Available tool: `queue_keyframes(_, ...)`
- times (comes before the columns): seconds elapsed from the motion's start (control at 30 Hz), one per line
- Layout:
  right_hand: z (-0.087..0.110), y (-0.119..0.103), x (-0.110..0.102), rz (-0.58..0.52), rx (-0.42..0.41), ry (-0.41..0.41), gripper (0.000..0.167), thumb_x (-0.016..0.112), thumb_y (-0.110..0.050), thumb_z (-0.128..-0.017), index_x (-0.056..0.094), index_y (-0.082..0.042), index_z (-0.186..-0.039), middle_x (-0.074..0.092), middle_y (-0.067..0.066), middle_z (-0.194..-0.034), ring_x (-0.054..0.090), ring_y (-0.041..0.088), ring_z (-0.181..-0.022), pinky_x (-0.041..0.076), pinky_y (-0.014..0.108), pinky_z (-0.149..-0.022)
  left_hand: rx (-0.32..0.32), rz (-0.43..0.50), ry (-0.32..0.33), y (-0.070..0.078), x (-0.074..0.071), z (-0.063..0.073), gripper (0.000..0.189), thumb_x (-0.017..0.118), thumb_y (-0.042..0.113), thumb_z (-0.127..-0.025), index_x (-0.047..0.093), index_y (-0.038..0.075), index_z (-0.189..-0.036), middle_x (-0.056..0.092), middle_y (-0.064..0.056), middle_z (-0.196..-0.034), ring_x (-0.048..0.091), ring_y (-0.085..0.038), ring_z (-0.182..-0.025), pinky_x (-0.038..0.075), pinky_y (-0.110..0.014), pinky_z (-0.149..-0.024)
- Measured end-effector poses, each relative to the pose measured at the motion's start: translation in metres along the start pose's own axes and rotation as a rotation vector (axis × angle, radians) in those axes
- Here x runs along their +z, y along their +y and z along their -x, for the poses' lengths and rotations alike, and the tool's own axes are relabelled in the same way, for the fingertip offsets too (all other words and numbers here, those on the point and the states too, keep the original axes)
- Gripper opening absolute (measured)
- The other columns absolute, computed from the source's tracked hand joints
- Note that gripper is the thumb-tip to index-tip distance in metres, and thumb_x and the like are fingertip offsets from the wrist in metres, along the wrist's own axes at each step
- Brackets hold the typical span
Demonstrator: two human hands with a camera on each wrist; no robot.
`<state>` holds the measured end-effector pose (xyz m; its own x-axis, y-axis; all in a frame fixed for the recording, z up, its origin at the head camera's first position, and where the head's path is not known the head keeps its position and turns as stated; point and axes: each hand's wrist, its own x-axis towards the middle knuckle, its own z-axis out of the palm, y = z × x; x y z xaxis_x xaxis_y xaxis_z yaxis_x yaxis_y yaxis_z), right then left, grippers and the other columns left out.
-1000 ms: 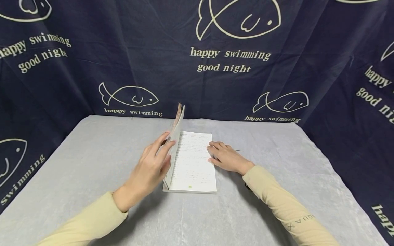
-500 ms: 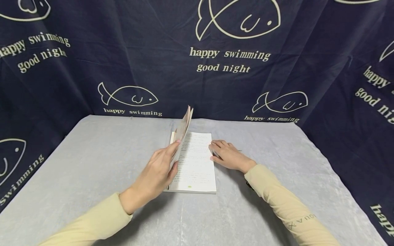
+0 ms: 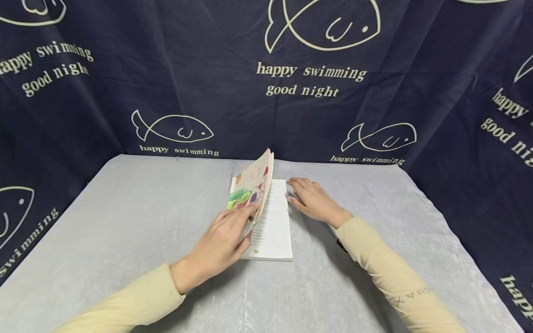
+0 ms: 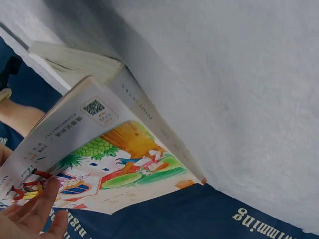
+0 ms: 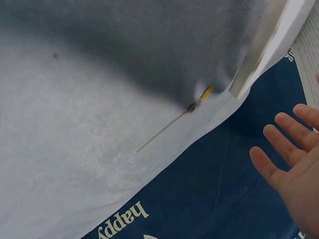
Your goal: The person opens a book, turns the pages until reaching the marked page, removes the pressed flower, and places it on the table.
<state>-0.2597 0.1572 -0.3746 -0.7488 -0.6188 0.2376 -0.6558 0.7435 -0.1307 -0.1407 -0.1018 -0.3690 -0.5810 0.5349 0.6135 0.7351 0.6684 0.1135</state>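
Note:
A paperback book (image 3: 276, 226) lies partly opened on the table, its right-hand page of small print facing up. My left hand (image 3: 220, 243) grips the raised front cover (image 3: 245, 185) with a batch of pages, fingers on the outside and thumb on the inner side. In the left wrist view the cover's colourful drawing (image 4: 139, 169) and the spine (image 4: 149, 117) show, the cover slanting up from the block of pages. Beside the book's right edge my right hand (image 3: 314, 201) hovers with fingers extended, holding nothing. In the right wrist view its spread fingers (image 5: 286, 144) show near the page edges.
A thin stick (image 5: 162, 131) with a yellow end lies on the table just right of the book; in the head view the right hand covers it. Grey cloth (image 3: 145, 222) covers the table. A dark blue fish-print curtain (image 3: 233, 83) hangs behind and at both sides.
My left hand has swung the cover and pages rightward, from nearly upright to leaning over the right page, bringing the cover picture into view. My right hand has moved slightly away from the page edge.

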Motion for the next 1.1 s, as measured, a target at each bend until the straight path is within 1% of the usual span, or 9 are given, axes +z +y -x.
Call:
queue_keyframes(0.17, -0.003, -0.002, -0.005, -0.013, -0.004, 0.047, 0.045, 0.051, -0.027, -0.092, 0.046, -0.002, -0.13, 0.049, 0.016, -0.131, 0.045, 0.031, -0.122, 0.038, 0.049, -0.097, -0.006, -0.028, -0.049, 0.002, 0.006, 0.003, 0.054, 0.062, 0.018, -0.079, 0.045, 0.006, -0.129, 0.054, -0.007, -0.128, 0.053, -0.019, -0.114, 0.041, -0.038, -0.095)
queue_keyframes(0.3, -0.006, -0.001, -0.007, -0.022, 0.003, 0.054, 0.045, 0.05, -0.026, -0.092, 0.045, -0.002, -0.131, 0.047, 0.015, -0.134, 0.043, 0.031, -0.124, 0.037, 0.049, -0.098, -0.002, -0.042, -0.071, 0.004, 0.012, 0.005, 0.049, 0.059, 0.022, -0.082, 0.049, 0.007, -0.127, 0.056, -0.007, -0.126, 0.055, -0.02, -0.11, 0.043, -0.04, -0.094)
queue_keyframes(0.43, -0.009, 0.0, -0.008, -0.023, 0.003, 0.065, 0.045, 0.047, -0.026, -0.094, 0.043, -0.003, -0.132, 0.045, 0.015, -0.136, 0.042, 0.03, -0.125, 0.036, 0.049, -0.099, 0.004, -0.047, -0.095, 0.004, 0.017, 0.007, 0.048, 0.059, 0.024, -0.083, 0.049, 0.007, -0.127, 0.056, -0.007, -0.124, 0.055, -0.021, -0.109, 0.042, -0.041, -0.095)
queue_keyframes(0.67, -0.012, -0.001, -0.009, -0.043, 0.001, 0.091, 0.043, 0.044, -0.025, -0.095, 0.043, -0.003, -0.132, 0.044, 0.014, -0.137, 0.04, 0.028, -0.127, 0.036, 0.048, -0.099, 0.008, -0.063, -0.159, 0.004, 0.024, 0.008, 0.047, 0.057, 0.028, -0.085, 0.05, 0.009, -0.127, 0.056, -0.008, -0.124, 0.055, -0.021, -0.11, 0.041, -0.04, -0.097)
queue_keyframes(0.77, -0.013, -0.002, -0.009, -0.051, -0.006, 0.083, 0.041, 0.044, -0.024, -0.095, 0.045, -0.003, -0.131, 0.044, 0.014, -0.137, 0.041, 0.029, -0.126, 0.036, 0.048, -0.099, 0.008, -0.075, -0.182, 0.004, 0.027, 0.01, 0.045, 0.056, 0.03, -0.086, 0.051, 0.01, -0.126, 0.056, -0.008, -0.124, 0.054, -0.021, -0.11, 0.041, -0.04, -0.097)
queue_keyframes(0.97, -0.01, -0.008, -0.002, -0.041, -0.04, 0.037, 0.036, 0.043, -0.026, -0.095, 0.052, -0.006, -0.124, 0.045, 0.015, -0.137, 0.04, 0.029, -0.127, 0.037, 0.05, -0.098, 0.002, -0.106, -0.246, 0.006, 0.032, 0.013, 0.043, 0.054, 0.034, -0.087, 0.052, 0.01, -0.124, 0.056, -0.008, -0.124, 0.053, -0.023, -0.112, 0.041, -0.041, -0.096)
queue_keyframes(1.1, -0.008, -0.01, 0.005, -0.04, -0.049, -0.002, 0.038, 0.041, -0.029, -0.096, 0.052, -0.006, -0.124, 0.044, 0.014, -0.137, 0.039, 0.028, -0.128, 0.036, 0.05, -0.099, -0.003, -0.114, -0.282, 0.007, 0.033, 0.015, 0.044, 0.054, 0.034, -0.088, 0.052, 0.01, -0.124, 0.055, -0.01, -0.125, 0.052, -0.025, -0.114, 0.041, -0.042, -0.097)
